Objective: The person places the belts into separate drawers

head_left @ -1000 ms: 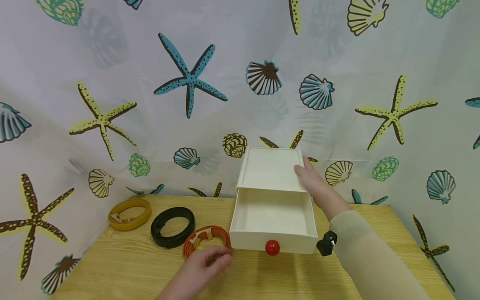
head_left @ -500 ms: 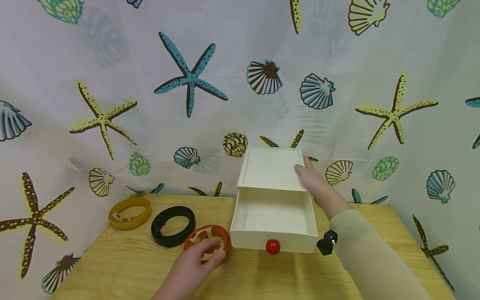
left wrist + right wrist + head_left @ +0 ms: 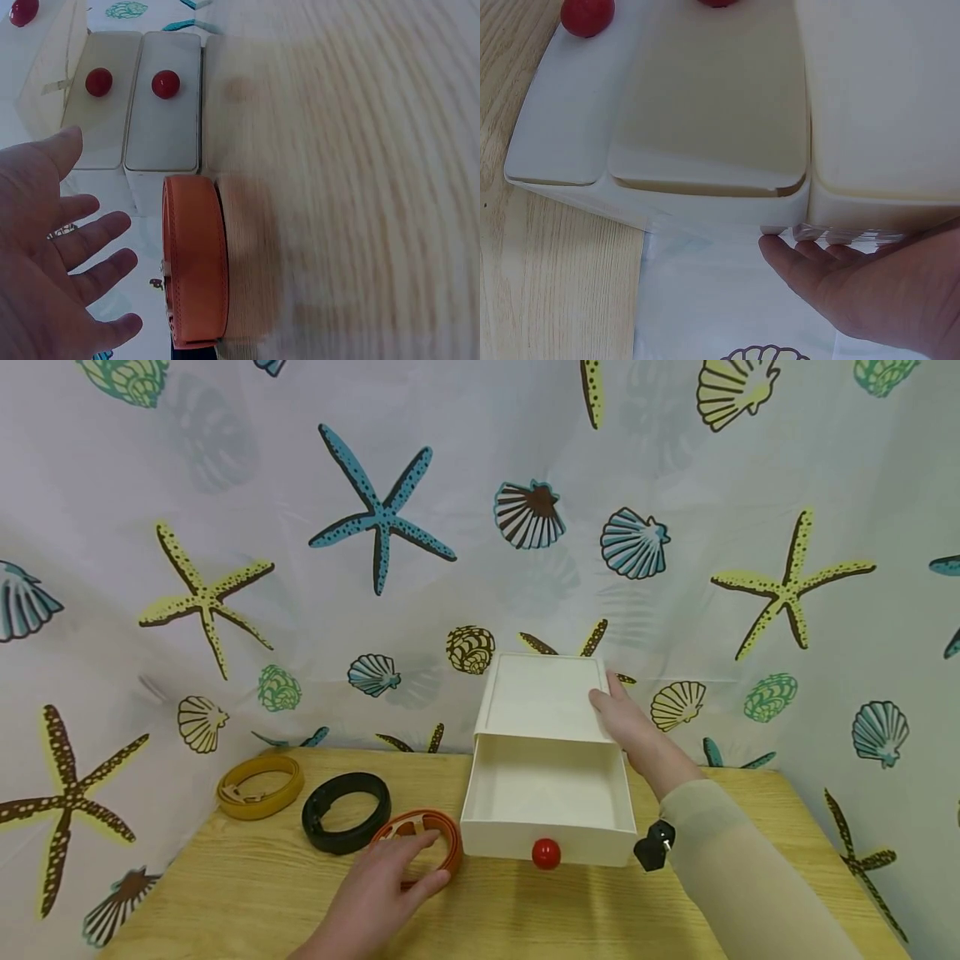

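In the head view my left hand (image 3: 378,885) reaches over the near left side of a coiled orange belt (image 3: 453,843), fingers spread and holding nothing. The left wrist view shows the fingertips (image 3: 116,225) a little apart from the belt's outer band (image 3: 196,259). My right hand (image 3: 630,727) rests against the right side of a white drawer unit (image 3: 543,697), thumb on its top edge. Its fingers (image 3: 784,259) lie along the side wall in the right wrist view. The top drawer (image 3: 551,843) with a red knob (image 3: 546,854) is pulled out, its inside bare.
Left of the orange belt lie a coiled black belt (image 3: 311,827) and a coiled mustard-yellow belt (image 3: 262,810). Two lower drawers (image 3: 161,124) with red knobs are closed. Behind the wooden table (image 3: 247,893) hangs a curtain (image 3: 480,585) printed with shells and starfish.
My left hand has moved left from beside the drawer front and now reaches over the orange belt, fingers spreading. The right hand and the drawer unit have not moved.
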Motion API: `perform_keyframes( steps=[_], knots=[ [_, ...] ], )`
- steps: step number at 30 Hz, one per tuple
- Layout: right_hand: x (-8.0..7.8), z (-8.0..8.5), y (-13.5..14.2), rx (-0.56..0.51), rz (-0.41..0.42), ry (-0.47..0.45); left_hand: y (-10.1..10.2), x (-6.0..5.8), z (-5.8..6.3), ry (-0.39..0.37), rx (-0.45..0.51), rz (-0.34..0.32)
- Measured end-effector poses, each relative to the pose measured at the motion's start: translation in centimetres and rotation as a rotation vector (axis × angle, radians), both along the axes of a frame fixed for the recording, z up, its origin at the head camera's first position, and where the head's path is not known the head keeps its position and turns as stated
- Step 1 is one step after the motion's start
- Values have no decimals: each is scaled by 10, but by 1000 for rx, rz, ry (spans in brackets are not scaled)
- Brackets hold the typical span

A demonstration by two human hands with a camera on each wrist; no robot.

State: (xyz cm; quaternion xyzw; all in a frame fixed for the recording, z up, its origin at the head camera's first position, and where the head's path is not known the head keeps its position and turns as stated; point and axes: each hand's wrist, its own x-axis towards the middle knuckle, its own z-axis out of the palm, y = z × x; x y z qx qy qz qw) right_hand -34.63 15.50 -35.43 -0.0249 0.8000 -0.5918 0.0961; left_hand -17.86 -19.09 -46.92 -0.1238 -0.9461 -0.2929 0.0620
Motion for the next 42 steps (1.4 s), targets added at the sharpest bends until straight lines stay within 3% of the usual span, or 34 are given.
perform_keyframes(
  steps=[14,22,32,42],
  knots=[
    [-1,-1,1,2,5,-4,-16,-11,-17,-18,-143,-102],
    [-2,-1,1,-7,-1,-1,-25,-16,-23,18,-160,-111],
    [-3,-3,1,1,6,3,-32,-19,-29,-30,-158,-109],
    [-4,-2,1,-4,-1,5,-36,-22,-31,-28,-143,-132]
  ],
)
